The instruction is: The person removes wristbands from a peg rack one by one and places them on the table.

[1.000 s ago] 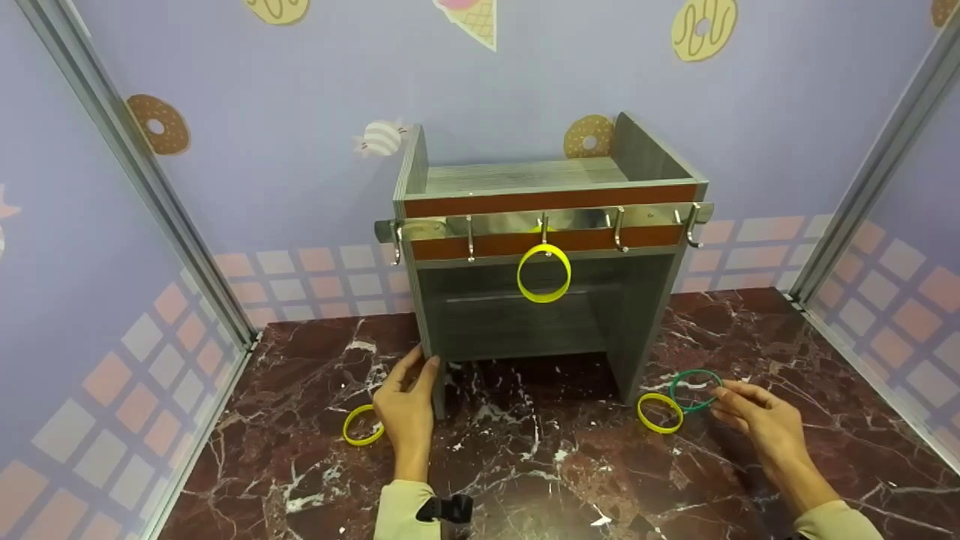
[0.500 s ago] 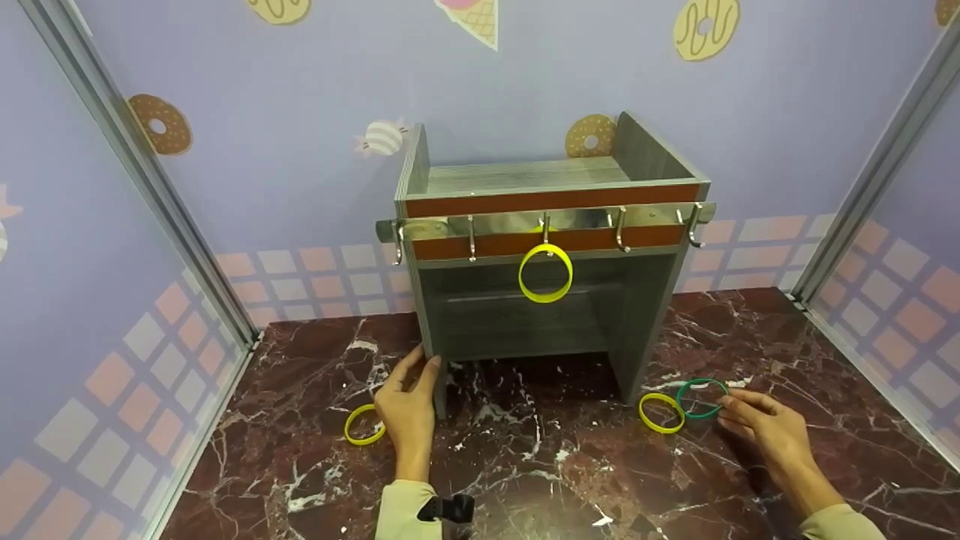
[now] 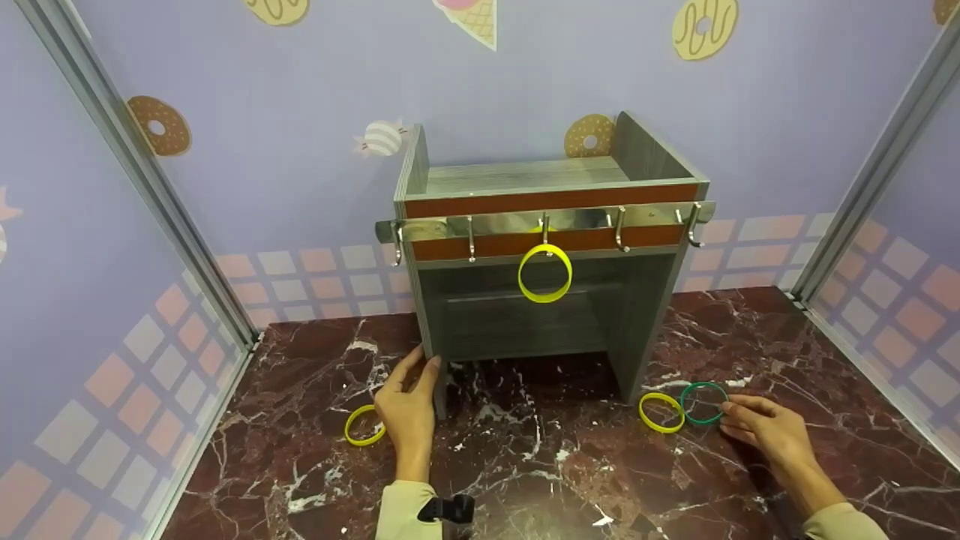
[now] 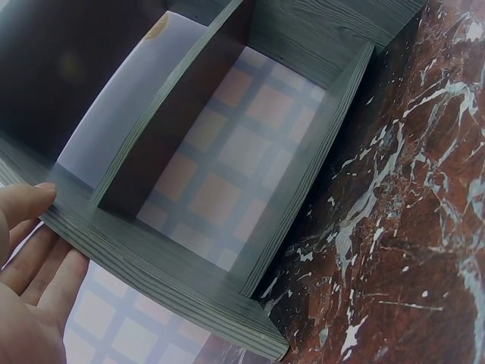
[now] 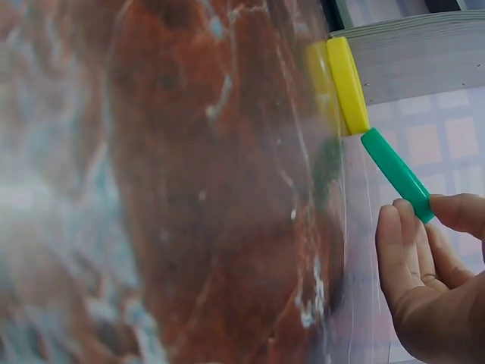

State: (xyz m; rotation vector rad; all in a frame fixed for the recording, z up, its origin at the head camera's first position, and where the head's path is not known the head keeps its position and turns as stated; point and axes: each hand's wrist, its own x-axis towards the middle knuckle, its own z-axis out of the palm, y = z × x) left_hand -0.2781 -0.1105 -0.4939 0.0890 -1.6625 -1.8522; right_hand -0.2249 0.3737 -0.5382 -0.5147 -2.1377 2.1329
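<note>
A grey wooden shelf unit (image 3: 649,322) stands on the table, a metal hook rail (image 3: 504,223) across its front. My left hand (image 3: 405,412) grips the lower left side panel, thumb on its front edge and fingers along the outside. On the right, my right hand (image 3: 769,435) pinches a green ring (image 5: 398,176) between thumb and fingers. The green ring is tilted above the tabletop, its far end at or very near a yellow ring (image 5: 347,87) lying there. Another yellow ring (image 3: 545,298) hangs from the middle hook.
A further yellow ring (image 3: 364,442) lies left of my left hand, partly hidden by it. The dark red marbled table (image 3: 525,487) is bounded by patterned walls (image 3: 322,180) at the back and both sides. Bare hooks flank the hanging ring.
The green ring has come down a little and shifted slightly right, with its tilt changed. My right hand has moved slightly right and down with it. My left hand stays on the panel.
</note>
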